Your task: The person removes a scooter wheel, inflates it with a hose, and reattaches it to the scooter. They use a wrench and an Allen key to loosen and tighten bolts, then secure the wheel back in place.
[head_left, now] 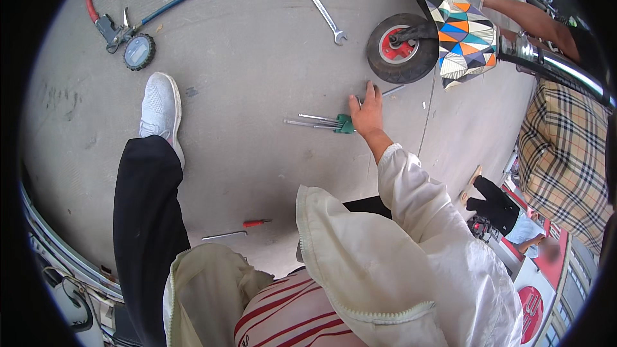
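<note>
My right hand point(367, 114) is low over the concrete floor, right beside a set of hex keys in a green holder point(345, 123). Its fingers curl round a thin metal hex key point(394, 90), whose shaft sticks out to the right past the fingers; part of it is hidden by the hand. Several bare key shafts point left from the green holder. Just beyond the hand stands a small black wheel with a red hub point(400, 48), under a scooter body with a colourful triangle pattern point(466, 32). My left hand is out of view.
A combination wrench point(322, 11) lies beyond the hand. At far left is a tyre inflator gauge point(139, 51) with red and blue hoses. A red-handled screwdriver point(257, 223) and metal rod point(225, 235) lie near me. Another person's arm point(533, 22) reaches in at right, above a plaid cover point(565, 160).
</note>
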`<state>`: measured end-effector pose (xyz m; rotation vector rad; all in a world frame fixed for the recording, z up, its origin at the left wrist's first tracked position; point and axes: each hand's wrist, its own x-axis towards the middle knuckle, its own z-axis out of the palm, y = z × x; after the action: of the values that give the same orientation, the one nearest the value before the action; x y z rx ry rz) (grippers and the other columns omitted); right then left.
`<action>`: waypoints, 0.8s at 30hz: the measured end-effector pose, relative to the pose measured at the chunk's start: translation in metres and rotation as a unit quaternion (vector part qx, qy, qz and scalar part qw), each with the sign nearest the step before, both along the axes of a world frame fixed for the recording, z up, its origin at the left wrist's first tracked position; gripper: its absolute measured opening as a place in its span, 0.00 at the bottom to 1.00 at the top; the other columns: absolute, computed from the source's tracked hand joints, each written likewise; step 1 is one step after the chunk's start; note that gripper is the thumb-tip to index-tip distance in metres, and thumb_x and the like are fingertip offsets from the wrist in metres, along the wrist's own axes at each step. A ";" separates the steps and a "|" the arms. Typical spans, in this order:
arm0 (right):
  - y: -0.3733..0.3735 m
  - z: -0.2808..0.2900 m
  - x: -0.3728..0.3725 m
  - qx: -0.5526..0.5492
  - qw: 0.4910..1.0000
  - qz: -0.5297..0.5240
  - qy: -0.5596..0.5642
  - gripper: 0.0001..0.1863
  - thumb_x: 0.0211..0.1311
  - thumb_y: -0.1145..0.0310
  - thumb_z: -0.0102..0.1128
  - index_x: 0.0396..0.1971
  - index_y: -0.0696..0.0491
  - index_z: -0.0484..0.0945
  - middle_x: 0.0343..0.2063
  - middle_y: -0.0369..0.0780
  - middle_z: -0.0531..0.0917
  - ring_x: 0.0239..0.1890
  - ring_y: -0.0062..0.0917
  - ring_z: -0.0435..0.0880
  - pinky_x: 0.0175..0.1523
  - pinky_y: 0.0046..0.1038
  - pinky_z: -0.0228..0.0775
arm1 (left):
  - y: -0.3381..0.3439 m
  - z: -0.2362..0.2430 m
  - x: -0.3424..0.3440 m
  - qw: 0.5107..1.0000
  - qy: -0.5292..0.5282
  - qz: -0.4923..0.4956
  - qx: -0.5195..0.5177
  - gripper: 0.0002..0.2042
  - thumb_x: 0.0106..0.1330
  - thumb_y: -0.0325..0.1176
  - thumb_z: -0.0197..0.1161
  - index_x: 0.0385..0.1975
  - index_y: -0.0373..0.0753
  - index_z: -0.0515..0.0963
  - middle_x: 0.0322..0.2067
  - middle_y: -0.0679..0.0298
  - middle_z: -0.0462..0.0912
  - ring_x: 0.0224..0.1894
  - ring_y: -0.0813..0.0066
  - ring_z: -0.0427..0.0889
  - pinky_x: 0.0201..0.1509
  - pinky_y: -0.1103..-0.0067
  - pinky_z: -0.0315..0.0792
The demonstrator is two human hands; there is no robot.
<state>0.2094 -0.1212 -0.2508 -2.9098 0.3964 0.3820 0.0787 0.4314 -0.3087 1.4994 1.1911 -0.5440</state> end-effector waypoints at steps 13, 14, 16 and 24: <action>-0.058 -0.025 0.032 -0.006 0.999 0.012 0.035 0.41 0.63 0.49 0.55 0.65 0.64 0.54 0.63 0.62 0.57 0.68 0.54 0.53 0.71 0.41 0.47 | 0.011 -0.017 -0.009 1.000 -0.005 0.017 -0.011 0.14 0.73 0.34 0.51 0.50 0.33 0.75 0.38 0.61 0.81 0.37 0.78 0.77 0.43 0.80 0.72; -0.057 -0.033 0.035 -0.001 0.999 0.004 0.038 0.42 0.63 0.49 0.55 0.65 0.63 0.54 0.64 0.63 0.56 0.68 0.54 0.52 0.71 0.42 0.46 | 0.010 -0.017 -0.010 1.000 -0.003 0.017 -0.009 0.14 0.73 0.34 0.51 0.50 0.33 0.75 0.38 0.61 0.81 0.37 0.78 0.77 0.43 0.80 0.73; 0.005 -0.034 0.017 0.026 1.000 0.015 -0.009 0.41 0.64 0.49 0.54 0.67 0.59 0.53 0.67 0.63 0.49 0.69 0.61 0.46 0.71 0.48 0.42 | 0.012 -0.012 -0.015 1.000 0.000 0.027 -0.001 0.14 0.73 0.34 0.51 0.50 0.33 0.75 0.38 0.61 0.81 0.37 0.78 0.77 0.43 0.80 0.73; 0.049 -0.018 0.061 0.072 0.993 0.078 -0.046 0.36 0.66 0.57 0.53 0.66 0.62 0.53 0.66 0.61 0.51 0.68 0.56 0.51 0.71 0.43 0.48 | 0.019 -0.012 -0.033 0.999 0.008 0.036 0.001 0.14 0.73 0.33 0.51 0.50 0.33 0.75 0.38 0.61 0.81 0.37 0.78 0.77 0.44 0.80 0.73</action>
<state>0.2706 -0.0724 -0.2690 -2.8123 0.1237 0.2831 0.0458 0.4502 -0.3204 1.4500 1.2531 -0.5062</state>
